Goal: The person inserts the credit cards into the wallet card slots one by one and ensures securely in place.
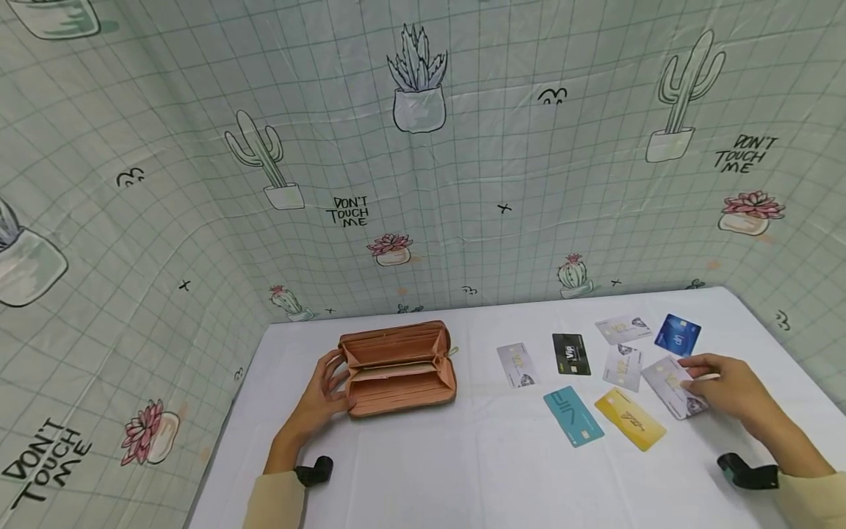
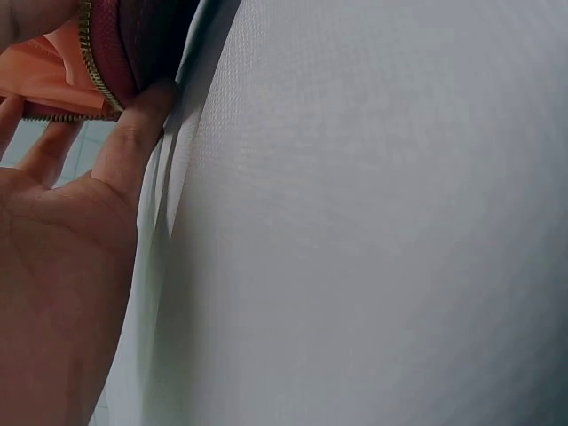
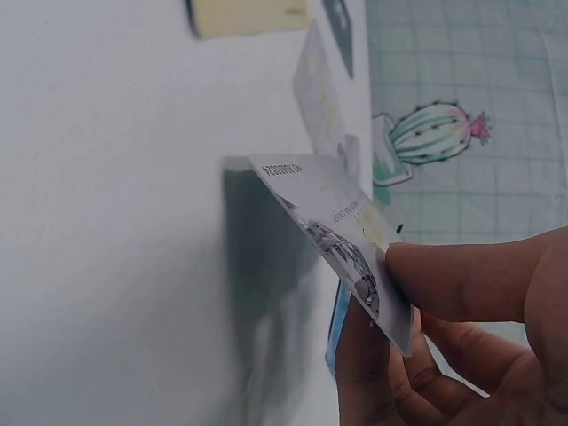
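Note:
A brown zip-around wallet (image 1: pixel 403 402) lies spread at the left of the white table, its compartments facing up. My left hand (image 1: pixel 317 400) grips its left end, thumb at the near corner and fingers along the side. In the left wrist view the wallet's brass zip (image 2: pixel 92 62) runs close to the fingers. At the right, my right hand (image 1: pixel 734 386) pinches a silver VIP card (image 1: pixel 669 383) between thumb and fingers. The right wrist view has that silver card (image 3: pixel 333 226) tilted above the cloth, its shadow beneath.
Around the right hand lie a blue card (image 1: pixel 678 335), a yellow card (image 1: pixel 630 419), a teal card (image 1: pixel 573 416) and a black VIP card (image 1: pixel 571 354). Silver cards lie among them, one (image 1: pixel 518 365) nearer the wallet. A printed curtain (image 1: pixel 463 169) hangs behind the table.

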{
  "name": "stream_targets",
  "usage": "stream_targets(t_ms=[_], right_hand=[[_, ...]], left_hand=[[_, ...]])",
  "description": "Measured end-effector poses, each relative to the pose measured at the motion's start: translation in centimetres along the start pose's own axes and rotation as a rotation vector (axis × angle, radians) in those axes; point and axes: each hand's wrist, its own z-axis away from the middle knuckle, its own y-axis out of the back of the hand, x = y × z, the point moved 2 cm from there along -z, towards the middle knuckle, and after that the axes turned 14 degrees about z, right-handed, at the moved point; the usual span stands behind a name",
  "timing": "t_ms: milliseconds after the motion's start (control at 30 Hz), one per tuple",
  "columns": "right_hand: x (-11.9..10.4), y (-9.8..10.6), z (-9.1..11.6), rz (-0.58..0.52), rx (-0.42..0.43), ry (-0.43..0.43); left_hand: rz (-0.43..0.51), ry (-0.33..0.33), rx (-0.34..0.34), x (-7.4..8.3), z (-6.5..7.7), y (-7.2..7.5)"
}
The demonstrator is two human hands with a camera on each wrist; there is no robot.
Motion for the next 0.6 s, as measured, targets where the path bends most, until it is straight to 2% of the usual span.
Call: stream_targets(t_ms=[267,600], right_hand=[[-1.2,0.7,-0.1,-0.112,-0.083,-0.027],[-2.7,1.2,-0.1,-0.198,-0.158,-0.017]], left_hand=[[0.006,0.023,-0.023,0.2,0.3,0.3],[0.024,-0.03,-0.057,-0.2,0.1,0.2]])
